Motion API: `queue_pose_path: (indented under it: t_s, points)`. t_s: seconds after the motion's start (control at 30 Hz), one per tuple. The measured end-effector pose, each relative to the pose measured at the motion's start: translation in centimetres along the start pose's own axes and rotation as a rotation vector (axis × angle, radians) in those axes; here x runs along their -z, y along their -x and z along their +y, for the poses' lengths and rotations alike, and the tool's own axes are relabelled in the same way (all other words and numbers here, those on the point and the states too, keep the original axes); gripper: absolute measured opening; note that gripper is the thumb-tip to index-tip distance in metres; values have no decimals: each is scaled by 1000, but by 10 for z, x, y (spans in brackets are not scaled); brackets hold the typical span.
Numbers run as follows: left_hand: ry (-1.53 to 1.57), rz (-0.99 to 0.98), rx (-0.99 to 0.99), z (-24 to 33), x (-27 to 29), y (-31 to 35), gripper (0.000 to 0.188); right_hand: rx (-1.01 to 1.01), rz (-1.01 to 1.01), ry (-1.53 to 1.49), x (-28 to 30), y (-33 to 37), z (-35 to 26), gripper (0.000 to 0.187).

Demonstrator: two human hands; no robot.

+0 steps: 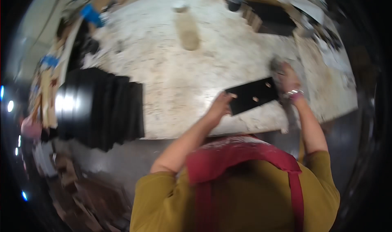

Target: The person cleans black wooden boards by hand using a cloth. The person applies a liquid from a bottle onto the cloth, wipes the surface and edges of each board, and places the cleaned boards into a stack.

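Observation:
Near the front edge of the worktable lies a flat black rectangular panel (247, 98), tilted up to the right, with several small light spots on it. My left hand (221, 106) grips its left end, fingers bent over the edge. At the right end, my right hand (289, 77) is closed around a greyish object (277, 63), smeared by motion, so its kind is unclear. On the left side of the table stands a thick stack of black panels (102, 109), their edges uneven and one face shiny.
A clear bottle with a white cap (188, 29) stands toward the back of the pale, stained worktable (171, 76). Dark trays and boxes (271, 17) crowd the far right corner. Blue items (92, 14) sit at the far left. Cardboard pieces (100, 195) lie below, left.

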State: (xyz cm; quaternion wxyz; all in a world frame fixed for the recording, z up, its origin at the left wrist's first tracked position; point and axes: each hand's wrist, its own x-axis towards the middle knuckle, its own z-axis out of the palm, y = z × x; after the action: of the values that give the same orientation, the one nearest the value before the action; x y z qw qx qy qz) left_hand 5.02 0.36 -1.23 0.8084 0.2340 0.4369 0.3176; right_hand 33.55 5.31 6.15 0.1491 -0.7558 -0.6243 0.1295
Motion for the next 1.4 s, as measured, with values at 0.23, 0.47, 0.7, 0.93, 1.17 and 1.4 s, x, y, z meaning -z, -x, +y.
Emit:
queue_pose_path:
  t_s: [0.23, 0.47, 0.7, 0.93, 1.17, 1.4]
  points:
    - [16, -27, 12, 3, -10, 5, 22, 154, 148, -31, -58, 42, -2, 21]
    - [-1335, 157, -483, 70, 6, 39, 77, -131, 264, -318, 30, 49, 55, 42]
    - [-1490, -116, -814, 48, 20, 14, 102, 455, 79, -39, -32, 79, -129, 18]
    - [-1473, -25, -945, 39, 24, 10, 107, 260, 170, 106, -43, 65, -42, 22]
    - [-1465, -47, -953, 40, 28, 7, 111, 358, -22, -44, -58, 84, -93, 22]
    - [-1433, -51, -952, 38, 26, 3, 106, 544, 54, 45, -68, 97, -95, 22]
